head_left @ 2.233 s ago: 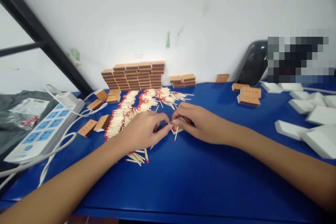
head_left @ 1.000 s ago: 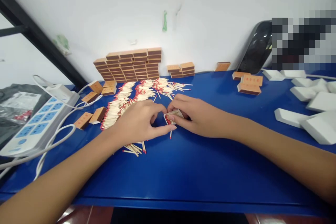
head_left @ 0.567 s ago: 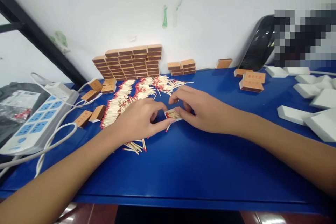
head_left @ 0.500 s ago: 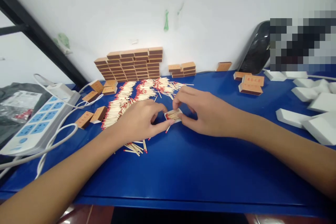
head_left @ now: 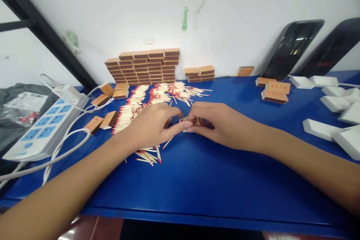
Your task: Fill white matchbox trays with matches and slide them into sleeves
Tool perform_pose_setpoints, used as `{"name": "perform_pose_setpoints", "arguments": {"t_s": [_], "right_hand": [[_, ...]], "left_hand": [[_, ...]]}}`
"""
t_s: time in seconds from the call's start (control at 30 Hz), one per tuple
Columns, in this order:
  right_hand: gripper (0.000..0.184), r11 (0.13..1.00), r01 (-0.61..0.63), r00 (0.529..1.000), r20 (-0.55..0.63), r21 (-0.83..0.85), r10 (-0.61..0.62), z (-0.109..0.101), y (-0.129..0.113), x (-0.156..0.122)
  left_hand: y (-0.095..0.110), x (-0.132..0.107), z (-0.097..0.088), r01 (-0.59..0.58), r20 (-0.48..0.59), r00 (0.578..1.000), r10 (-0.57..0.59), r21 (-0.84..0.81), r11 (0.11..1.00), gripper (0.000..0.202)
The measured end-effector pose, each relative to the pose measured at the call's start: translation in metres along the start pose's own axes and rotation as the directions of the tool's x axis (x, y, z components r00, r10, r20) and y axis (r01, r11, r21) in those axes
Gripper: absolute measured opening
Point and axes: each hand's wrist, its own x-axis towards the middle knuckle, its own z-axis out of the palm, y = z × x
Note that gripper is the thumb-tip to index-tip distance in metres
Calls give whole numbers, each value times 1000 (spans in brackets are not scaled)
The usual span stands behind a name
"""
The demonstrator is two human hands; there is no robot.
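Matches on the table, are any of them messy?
Yes. A few matches lie crisscross beside the left hand, apart from the neat rows, and one stray match lies alone below the small tray the right hand pinches.

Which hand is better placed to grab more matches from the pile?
Probably left: both hands pinch the tray, but the left hand borders the match pile, while the right hand sits on the tray's far side.

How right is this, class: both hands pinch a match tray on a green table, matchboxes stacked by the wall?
Not quite: the head view shows the table is blue, not green. The left hand and right hand do pinch the match tray, with matchboxes stacked by the wall.
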Motion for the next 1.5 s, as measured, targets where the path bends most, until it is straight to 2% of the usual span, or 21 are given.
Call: {"name": "perform_pose_setpoints", "arguments": {"t_s": [0.2,0.4,0.6,0.8,1.03,1.3,1.37,1.43,1.5], "right_hand": [[16,999,20,998,-61,-51,-23,-14,7,3],[15,997,31,1000,9,-68,-30,-9,20,0],[18,996,-26,999,-46,-82,22,-13,15,2],[18,997,-70,997,17,-14,70,-3,9,2],[25,997,-78,993,87,-2,78,-4,7,0],[27,997,-62,995,71,-55,66,2,3,4],[29,997,-44,994,95,-69,50,-9,8,7],[31,989,-56,994,84,-138,68,-33,17,5],[32,916,-206,978,-67,-345,195,-68,33,-3]], "left_hand": [[0,-3,-6,44,-64,997,-43,5,999,51],[-1,-2,6,-17,-6,1000,17,35,999,42],[-2,-2,4,-9,-30,1000,10,22,1000,28],[-6,-2,5,-79,-60,995,78,-7,997,26],[-9,0,5,-62,-59,996,63,21,998,24],[-12,-1,4,-84,-103,991,88,48,995,22],[-13,-1,5,-86,-106,990,92,61,994,24],[-13,-2,6,-82,-110,990,89,64,995,27],[-13,-2,5,-70,-114,991,77,62,996,28]]}}
